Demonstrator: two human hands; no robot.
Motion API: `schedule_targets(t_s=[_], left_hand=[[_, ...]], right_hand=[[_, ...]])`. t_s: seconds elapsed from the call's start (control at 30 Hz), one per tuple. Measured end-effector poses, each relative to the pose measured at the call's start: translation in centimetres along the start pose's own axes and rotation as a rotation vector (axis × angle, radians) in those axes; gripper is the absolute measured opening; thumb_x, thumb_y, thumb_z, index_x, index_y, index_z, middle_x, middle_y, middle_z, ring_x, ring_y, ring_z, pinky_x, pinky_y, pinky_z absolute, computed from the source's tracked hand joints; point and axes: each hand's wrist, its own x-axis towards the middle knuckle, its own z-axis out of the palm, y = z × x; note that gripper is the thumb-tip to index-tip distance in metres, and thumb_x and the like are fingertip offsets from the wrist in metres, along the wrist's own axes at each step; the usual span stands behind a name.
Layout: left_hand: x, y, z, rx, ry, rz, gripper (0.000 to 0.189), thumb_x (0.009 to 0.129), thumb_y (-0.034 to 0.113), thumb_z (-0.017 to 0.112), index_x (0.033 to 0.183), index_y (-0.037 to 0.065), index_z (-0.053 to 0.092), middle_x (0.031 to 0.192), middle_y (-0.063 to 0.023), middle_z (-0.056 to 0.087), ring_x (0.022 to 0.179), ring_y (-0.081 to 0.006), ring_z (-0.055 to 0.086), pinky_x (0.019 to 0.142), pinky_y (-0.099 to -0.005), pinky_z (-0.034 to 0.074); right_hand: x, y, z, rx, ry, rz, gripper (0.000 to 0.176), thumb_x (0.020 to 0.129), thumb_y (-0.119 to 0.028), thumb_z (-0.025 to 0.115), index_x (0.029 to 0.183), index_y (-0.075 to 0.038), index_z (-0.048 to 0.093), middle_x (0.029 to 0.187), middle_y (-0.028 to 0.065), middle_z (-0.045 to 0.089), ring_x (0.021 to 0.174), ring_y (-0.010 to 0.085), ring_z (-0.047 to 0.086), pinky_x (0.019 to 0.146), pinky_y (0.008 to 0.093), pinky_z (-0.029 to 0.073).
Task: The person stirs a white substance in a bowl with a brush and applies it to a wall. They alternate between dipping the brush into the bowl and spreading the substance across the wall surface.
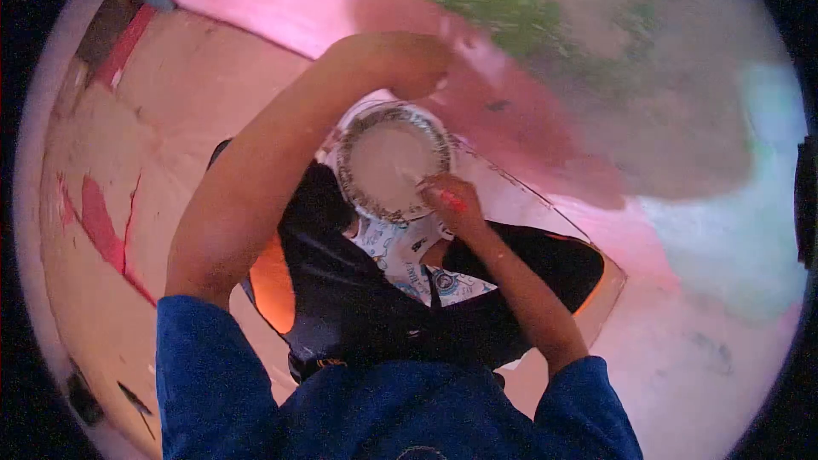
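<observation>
A round, shallow tray (394,162) with a pale middle and dark bits around its rim lies at my lap, over a patterned white cloth (396,247). My right hand (453,204), with red marks on its back, is at the tray's lower right edge. Its fingers are drawn together over the tray; whatever they may hold is too small to make out. Beyond the tray's far edge, my left hand (426,68) is bent inward from the raised forearm. Blur and the hand's angle hide its fingers.
My legs in black trousers (366,307) are folded around the tray. Pinkish floor (204,111) spreads at the left, with red patches (102,221). A green and grey ground area (545,25) lies at the upper right. A dark object (83,399) is at the lower left.
</observation>
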Motion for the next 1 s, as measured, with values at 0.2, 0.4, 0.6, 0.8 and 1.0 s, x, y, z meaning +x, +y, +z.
schedule_targets(t_s=[0.2,0.4,0.6,0.8,1.0], left_hand=[[1.5,0.4,0.3,0.102,-0.002,0.048,0.022,0.081,0.014,0.038,0.088,-0.002,0.052,0.089,-0.0211,0.055,0.085,-0.0356,0.052,0.075,-0.0415,0.041],[3.2,1.0,0.9,-0.002,0.055,0.078,0.022,0.082,0.018,0.040,0.088,0.000,0.051,0.090,-0.0201,0.054,0.084,-0.0357,0.051,0.075,-0.0417,0.040],[4.3,2.3,1.8,0.084,0.096,0.154,0.018,0.079,0.018,0.046,0.085,0.001,0.053,0.088,-0.0189,0.055,0.082,-0.0347,0.052,0.073,-0.0400,0.041],[3.6,4.4,1.9,0.059,-0.088,0.164,0.016,0.069,0.017,0.059,0.075,0.003,0.056,0.074,-0.0131,0.056,0.073,-0.0281,0.054,0.068,-0.0372,0.043],[4.6,6.5,4.7,-0.153,-0.257,0.164,0.015,0.069,0.015,0.060,0.078,0.005,0.057,0.079,-0.0104,0.058,0.075,-0.0257,0.054,0.070,-0.0355,0.043]], right_hand=[[-3.9,-0.1,1.2,-0.127,0.239,0.130,0.019,0.071,-0.022,0.057,0.081,-0.006,0.059,0.085,0.0089,0.060,0.082,0.0261,0.056,0.074,0.0340,0.045],[-6.0,1.5,1.1,-0.147,0.256,0.136,0.014,0.075,-0.018,0.054,0.084,-0.008,0.060,0.081,0.0094,0.059,0.079,0.0208,0.057,0.073,0.0304,0.045],[-5.6,-5.0,-5.4,1.026,0.982,0.551,0.015,0.071,-0.010,0.062,0.082,-0.007,0.053,0.078,0.0040,0.057,0.072,0.0147,0.055,0.061,0.0263,0.045],[-16.0,-12.9,-14.0,1.227,1.290,0.022,0.016,0.079,-0.012,0.052,0.093,-0.006,0.047,0.090,0.0034,0.053,0.075,0.0130,0.052,0.055,0.0184,0.044],[-22.3,-12.1,-17.1,1.077,1.609,-0.174,0.025,0.082,-0.015,0.048,0.104,-0.003,0.048,0.093,0.0053,0.054,0.078,0.0140,0.052,0.067,0.0243,0.048]])
